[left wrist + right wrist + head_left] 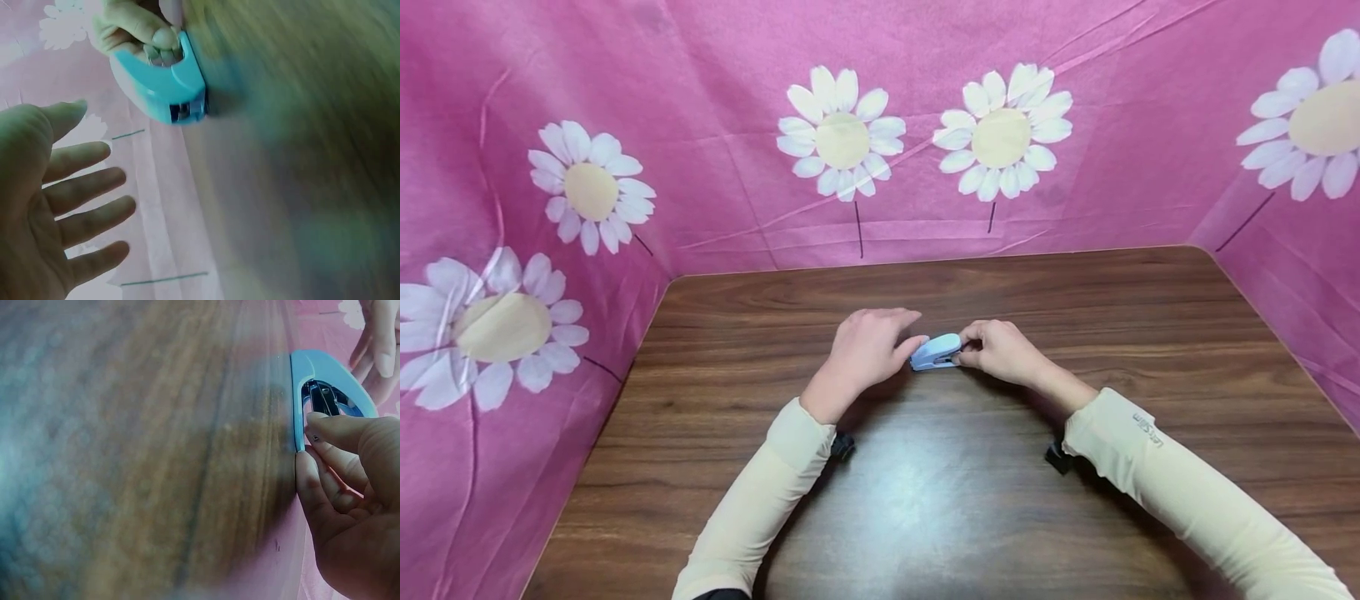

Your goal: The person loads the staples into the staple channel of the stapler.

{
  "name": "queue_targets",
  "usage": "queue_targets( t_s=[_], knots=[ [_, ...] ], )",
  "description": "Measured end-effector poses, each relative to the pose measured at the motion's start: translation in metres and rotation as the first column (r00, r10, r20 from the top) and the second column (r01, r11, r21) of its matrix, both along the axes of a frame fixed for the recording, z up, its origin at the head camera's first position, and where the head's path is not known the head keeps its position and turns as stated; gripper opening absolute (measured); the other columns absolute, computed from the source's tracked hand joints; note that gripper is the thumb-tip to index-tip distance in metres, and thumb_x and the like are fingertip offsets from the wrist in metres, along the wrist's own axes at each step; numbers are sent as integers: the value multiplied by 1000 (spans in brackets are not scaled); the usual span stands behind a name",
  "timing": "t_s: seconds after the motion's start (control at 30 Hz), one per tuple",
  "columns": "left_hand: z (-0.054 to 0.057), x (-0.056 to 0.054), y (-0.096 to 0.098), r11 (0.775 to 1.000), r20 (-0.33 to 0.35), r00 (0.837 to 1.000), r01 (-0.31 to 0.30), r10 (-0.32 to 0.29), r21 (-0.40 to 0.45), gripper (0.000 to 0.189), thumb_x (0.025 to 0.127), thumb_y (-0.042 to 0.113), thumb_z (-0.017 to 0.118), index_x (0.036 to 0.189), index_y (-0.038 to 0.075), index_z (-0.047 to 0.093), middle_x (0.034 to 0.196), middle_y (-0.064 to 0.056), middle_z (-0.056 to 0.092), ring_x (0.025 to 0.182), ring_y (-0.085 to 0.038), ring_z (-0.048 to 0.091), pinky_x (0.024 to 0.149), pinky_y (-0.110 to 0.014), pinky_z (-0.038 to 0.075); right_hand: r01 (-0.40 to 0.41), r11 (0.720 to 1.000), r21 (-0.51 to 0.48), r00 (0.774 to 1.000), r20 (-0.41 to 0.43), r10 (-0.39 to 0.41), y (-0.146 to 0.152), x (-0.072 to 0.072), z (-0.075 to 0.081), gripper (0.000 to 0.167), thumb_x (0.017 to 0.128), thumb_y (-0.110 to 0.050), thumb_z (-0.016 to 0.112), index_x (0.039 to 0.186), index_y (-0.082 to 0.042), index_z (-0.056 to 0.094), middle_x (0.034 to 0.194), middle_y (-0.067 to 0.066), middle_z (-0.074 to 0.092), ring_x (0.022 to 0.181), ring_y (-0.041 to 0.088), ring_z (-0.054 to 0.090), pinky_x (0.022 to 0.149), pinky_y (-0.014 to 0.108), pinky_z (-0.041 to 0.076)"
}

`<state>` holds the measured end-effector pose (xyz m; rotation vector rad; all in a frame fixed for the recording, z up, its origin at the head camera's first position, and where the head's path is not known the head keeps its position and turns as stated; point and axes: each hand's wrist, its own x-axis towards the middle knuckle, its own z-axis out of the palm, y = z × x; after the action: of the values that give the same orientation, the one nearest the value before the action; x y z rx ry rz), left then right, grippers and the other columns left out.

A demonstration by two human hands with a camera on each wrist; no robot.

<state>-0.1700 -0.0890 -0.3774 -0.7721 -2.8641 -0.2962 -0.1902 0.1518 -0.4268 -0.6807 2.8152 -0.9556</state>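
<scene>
A small light-blue stapler (937,352) stands on the wooden table, between the two hands. My right hand (1000,350) pinches its rear end; in the right wrist view the thumb and fingertips (307,465) are at the base (299,431), below the dark metal inside. Beside the front end is my left hand (868,346), palm toward the stapler. The left wrist view shows its fingers (94,187) spread and nearly straight, with a gap between them and the stapler (156,87). Nothing lies in that palm.
Brown wood-grain table (715,400) spreads around the hands, with a bright glare patch in front of the stapler. Pink cloth (722,167) printed with white daisies hangs along the back and sides. Dark wrist-camera mounts (842,447) sit under both cream sleeves (760,500).
</scene>
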Motion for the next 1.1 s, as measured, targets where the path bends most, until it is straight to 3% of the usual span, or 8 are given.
queue_targets(
  t_s=[0.07,0.17,0.3,0.43,0.67,0.77,0.9,1.1],
  knots=[
    [1,2,-5,1000,-72,997,-19,18,-8,44,99,52,60,132,24,69,131,4,70,121,-18,67,104,-40,50,1,1000,-2,1000,0,-1,0,0,0,9,82,-19,81,89,-15,78,88,-1,74,73,11,58,69,29,46],
    [3,4,-12,998,-142,988,-58,56,-7,48,97,56,59,132,24,68,134,2,69,126,-21,63,108,-42,46,1,1000,-1,1000,2,-1,-1,0,0,8,82,-18,81,89,-15,78,87,-2,73,72,11,57,68,29,46],
    [3,6,-22,989,-177,975,-142,135,-30,68,92,69,57,143,24,58,146,-6,59,137,-28,52,116,-50,37,1,1000,0,1000,4,-1,-3,0,0,9,82,-19,81,89,-15,78,87,-2,73,72,11,57,69,29,46],
    [0,6,-29,975,-138,970,-211,200,-65,83,89,78,49,153,25,45,156,-12,47,146,-33,40,121,-57,28,-1,1000,-2,1000,-2,1,-4,0,0,9,81,-19,81,89,-15,78,88,-1,73,73,11,58,69,29,46],
    [-5,4,-35,954,15,959,-279,282,-106,88,91,83,33,163,36,16,170,-11,18,157,-36,12,124,-63,7,-3,1000,0,1000,-12,3,-3,1,1,8,82,-19,81,88,-15,78,88,-1,73,74,12,57,70,30,46],
    [-6,4,-35,950,47,954,-290,297,-118,87,91,84,30,163,42,5,172,-9,5,158,-37,2,123,-65,-1,3,1000,1,1000,-7,-3,-2,1,1,8,82,-19,81,88,-15,78,88,-1,72,73,12,57,70,30,45],
    [-7,4,-36,946,71,947,-303,312,-111,86,91,85,29,161,46,-2,172,-6,-8,158,-38,-7,121,-68,-6,6,1000,1,1000,1,-6,-2,1,0,8,82,-18,80,89,-14,78,87,-2,72,73,11,56,69,29,45],
    [-8,5,-37,941,113,936,-324,334,-93,86,90,86,29,161,47,-2,172,-5,-9,158,-38,-9,117,-75,-6,-7,999,39,1000,-25,8,0,2,3,7,83,-19,79,89,-14,77,86,-2,72,74,11,56,70,31,46]
  ],
)
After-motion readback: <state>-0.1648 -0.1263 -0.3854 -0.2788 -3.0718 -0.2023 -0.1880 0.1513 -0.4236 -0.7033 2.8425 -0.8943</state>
